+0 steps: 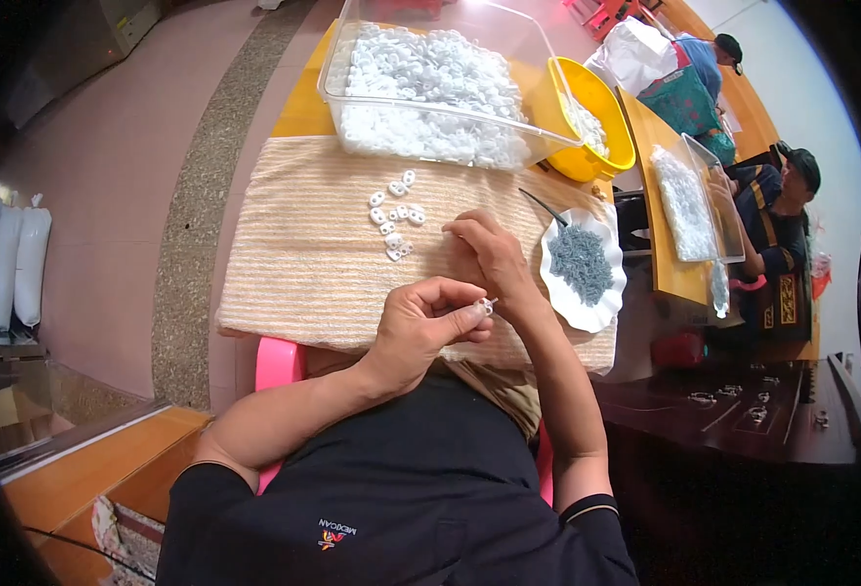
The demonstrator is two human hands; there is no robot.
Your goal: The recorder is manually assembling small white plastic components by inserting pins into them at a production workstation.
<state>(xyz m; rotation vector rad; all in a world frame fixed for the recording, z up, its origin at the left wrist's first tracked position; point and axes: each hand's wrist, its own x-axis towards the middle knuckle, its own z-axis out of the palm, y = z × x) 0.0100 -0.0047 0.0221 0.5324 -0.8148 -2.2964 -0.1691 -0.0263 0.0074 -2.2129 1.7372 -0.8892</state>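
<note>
My left hand (428, 327) is closed, pinching a small white plastic piece (487, 306) between thumb and forefinger, low over the towel (303, 244). Just above and right of it, my right hand (497, 256) has its fingers partly stretched toward the left; I see nothing in it, though its palm side is hidden. Several small white two-holed plastic pieces (378, 215) lie in a loose curved row on the towel, left of my right hand. Right of that hand stands a white scalloped dish (608, 311) heaped with tiny grey parts (581, 264), a dark thin handle (542, 206) sticking out.
Beyond the towel stands a clear plastic bin (328, 78) full of white pieces, with a yellow basin (623, 127) beside it. Two people sit by another table (679, 278) at right. White sacks (32, 264) stand at far left. A pink chair (279, 361) is under me.
</note>
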